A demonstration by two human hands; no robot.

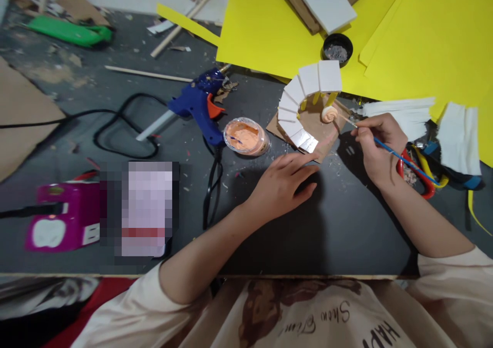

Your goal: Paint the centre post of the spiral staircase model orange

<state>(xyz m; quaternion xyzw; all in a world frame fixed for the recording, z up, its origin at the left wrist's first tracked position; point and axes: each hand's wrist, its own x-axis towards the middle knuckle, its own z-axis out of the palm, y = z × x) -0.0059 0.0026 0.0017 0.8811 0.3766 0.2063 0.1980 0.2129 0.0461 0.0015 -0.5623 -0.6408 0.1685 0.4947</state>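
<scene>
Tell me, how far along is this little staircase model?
Done: the white steps stand in a curve on the cardboard base. In hand: the right hand holds a brush to the small ball, already peach like the open paint pot, while the left hand steadies the base. Left: the steps are bare white; whether they get paint, I cannot tell.

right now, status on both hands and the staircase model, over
Right hand shut on paintbrush, tip at the peach ball under the paper staircase. Left hand flat, fingertips on the cardboard base. Paint tub and glue gun lie left, apart.
</scene>
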